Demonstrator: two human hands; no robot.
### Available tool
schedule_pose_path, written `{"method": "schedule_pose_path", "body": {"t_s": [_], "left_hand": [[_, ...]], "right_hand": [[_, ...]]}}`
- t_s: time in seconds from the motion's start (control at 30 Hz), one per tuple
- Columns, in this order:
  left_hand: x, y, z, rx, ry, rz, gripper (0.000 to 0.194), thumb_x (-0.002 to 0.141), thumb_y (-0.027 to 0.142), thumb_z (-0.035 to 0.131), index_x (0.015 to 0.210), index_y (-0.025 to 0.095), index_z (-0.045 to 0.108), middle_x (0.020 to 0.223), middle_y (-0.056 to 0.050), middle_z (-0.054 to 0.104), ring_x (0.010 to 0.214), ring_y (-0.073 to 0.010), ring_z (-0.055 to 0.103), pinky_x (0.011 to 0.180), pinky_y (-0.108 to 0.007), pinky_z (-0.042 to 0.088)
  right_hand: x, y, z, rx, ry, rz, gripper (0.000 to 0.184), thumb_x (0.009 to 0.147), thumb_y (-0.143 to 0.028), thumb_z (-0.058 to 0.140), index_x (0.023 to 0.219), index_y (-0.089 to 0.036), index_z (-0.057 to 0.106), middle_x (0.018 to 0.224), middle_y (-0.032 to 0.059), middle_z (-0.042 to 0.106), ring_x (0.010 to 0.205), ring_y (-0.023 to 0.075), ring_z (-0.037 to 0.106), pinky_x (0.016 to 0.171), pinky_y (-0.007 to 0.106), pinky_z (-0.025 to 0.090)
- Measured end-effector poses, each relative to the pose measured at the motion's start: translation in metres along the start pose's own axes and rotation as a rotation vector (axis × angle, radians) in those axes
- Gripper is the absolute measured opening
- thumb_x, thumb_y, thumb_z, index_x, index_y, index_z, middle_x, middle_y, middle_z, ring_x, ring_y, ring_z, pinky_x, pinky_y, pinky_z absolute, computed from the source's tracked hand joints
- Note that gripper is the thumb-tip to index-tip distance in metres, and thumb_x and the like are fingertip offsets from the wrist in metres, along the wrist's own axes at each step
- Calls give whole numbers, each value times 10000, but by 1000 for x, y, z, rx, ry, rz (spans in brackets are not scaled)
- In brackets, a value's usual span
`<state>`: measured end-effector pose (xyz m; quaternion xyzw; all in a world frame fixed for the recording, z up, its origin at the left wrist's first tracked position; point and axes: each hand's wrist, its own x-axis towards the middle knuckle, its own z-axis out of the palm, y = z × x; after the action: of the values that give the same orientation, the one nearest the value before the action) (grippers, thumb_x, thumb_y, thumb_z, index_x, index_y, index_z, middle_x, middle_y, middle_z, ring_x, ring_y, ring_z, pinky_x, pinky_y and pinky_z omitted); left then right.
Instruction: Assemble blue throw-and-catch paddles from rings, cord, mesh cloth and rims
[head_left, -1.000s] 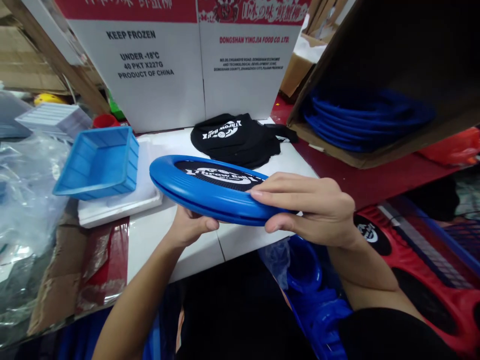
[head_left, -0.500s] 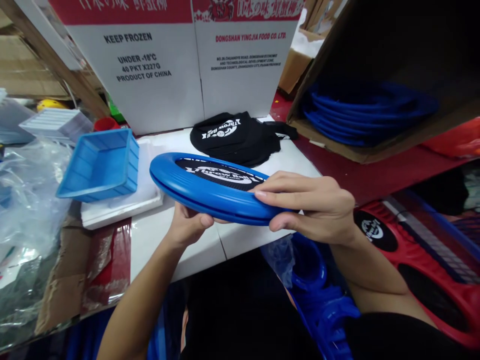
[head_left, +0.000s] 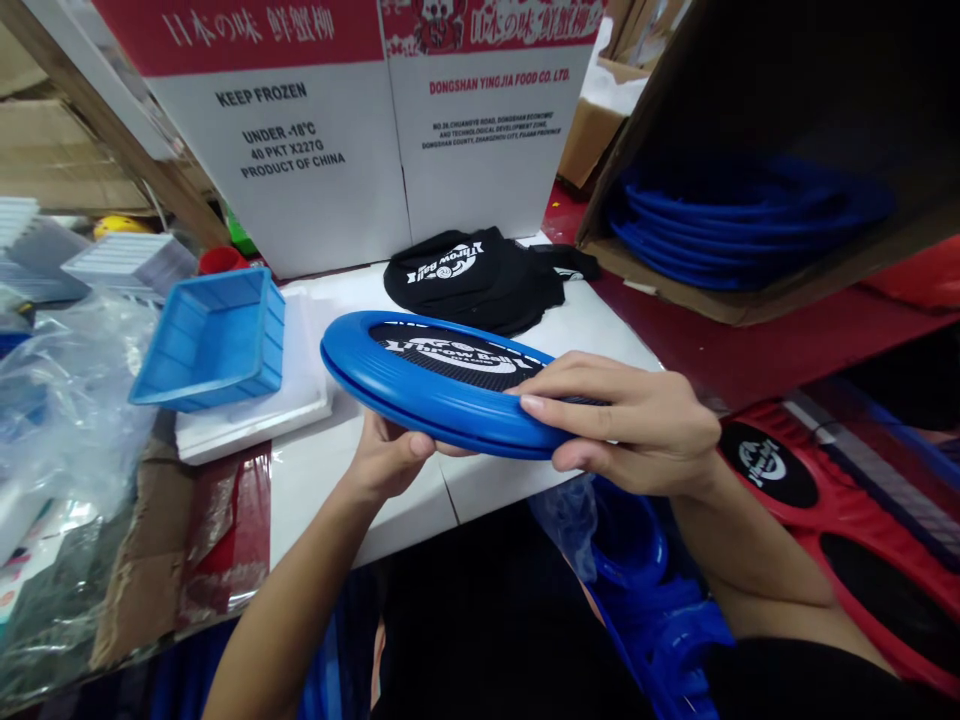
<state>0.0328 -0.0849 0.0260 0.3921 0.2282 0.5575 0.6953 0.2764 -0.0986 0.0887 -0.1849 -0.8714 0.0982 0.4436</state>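
A blue plastic ring disc (head_left: 427, 403) with a black mesh centre printed "Throw Ball" is held tilted above the white work surface. My right hand (head_left: 645, 425) grips its right edge, fingers on top and thumb below. Under the near left side my left hand (head_left: 386, 458) holds it from beneath; its thumb shows and most of its fingers are hidden by the disc. A narrow dark gap runs along the rim. Behind the disc lies a pile of black printed fabric pieces (head_left: 469, 285) on the surface (head_left: 322, 500).
A blue plastic tray (head_left: 206, 392) sits at left on a white foam slab, beside clear plastic bags (head_left: 67, 400). At the back stands a white carton (head_left: 330, 215). Blue rings (head_left: 720, 235) are stacked in an open box at right. Red moulded pieces (head_left: 795, 520) and blue parts (head_left: 660, 600) lie lower right.
The disc and both hands appear slightly further right, while the whole view has shifted a little too. Both hands keep hold of the disc, with little change in grip.
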Motion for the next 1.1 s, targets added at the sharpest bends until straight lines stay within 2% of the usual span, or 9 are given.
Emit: {"method": "schedule_pose_path", "body": {"t_s": [0.13,0.27,0.43,0.5,0.6,0.7,0.9,1.0,1.1], "left_hand": [[2,2,0,22,-106,31,383,727,526,935,924,227,801,675,-42,778,841,-361,822,903,-554,680],[5,6,-1,6,-100,-59,391,761,557,899,900,206,797,714,-70,784,971,-398,810,931,-579,664],[8,6,-2,81,86,-17,572,722,686,876,1005,202,765,912,-96,811,1147,-379,758,979,-500,650],[11,7,-2,110,157,60,553,701,656,903,978,201,756,906,-77,798,1068,-331,774,948,-436,656],[14,16,-2,133,220,107,368,699,453,946,871,196,748,807,-23,751,819,-212,759,785,-303,651],[10,30,-2,127,281,108,248,639,265,930,719,196,706,643,33,665,594,-119,650,589,-204,584],[4,45,-8,136,309,68,246,544,219,848,744,205,706,830,-9,774,784,-225,751,724,-326,664],[15,38,-10,93,421,100,285,513,206,859,682,189,630,683,33,687,580,-121,637,550,-222,564],[30,26,-13,68,544,83,374,522,204,939,735,178,632,627,73,617,540,-67,579,525,-167,494]], "right_hand": [[-4,3,3,-72,-27,-26,597,971,-396,750,1506,-175,605,1191,181,763,1072,276,744,876,447,637],[-7,9,15,-193,-17,-71,651,919,-241,812,1512,-126,568,1212,208,748,1085,289,730,863,465,640],[-7,13,54,-399,72,-154,511,926,-215,779,1391,-55,638,1147,207,762,1054,288,730,852,447,666],[-4,14,71,-490,108,-198,465,927,-216,773,1333,-17,663,1118,217,768,1047,289,730,845,437,672],[2,12,90,-595,148,-245,446,922,-224,782,1281,22,682,1095,239,776,1038,303,736,827,435,674],[8,5,96,-661,160,-263,419,923,-223,788,1272,-6,705,1115,229,790,1002,289,745,781,406,661],[13,-7,95,-798,165,-352,356,964,-243,741,1285,-89,743,1130,168,817,948,239,737,765,367,612],[16,9,101,-861,148,-332,296,1015,-233,659,1277,-123,743,1173,150,811,994,226,724,830,375,596],[18,37,113,-875,122,-337,270,1023,-170,607,1249,-90,731,1157,172,805,1003,242,724,841,386,575]]}}
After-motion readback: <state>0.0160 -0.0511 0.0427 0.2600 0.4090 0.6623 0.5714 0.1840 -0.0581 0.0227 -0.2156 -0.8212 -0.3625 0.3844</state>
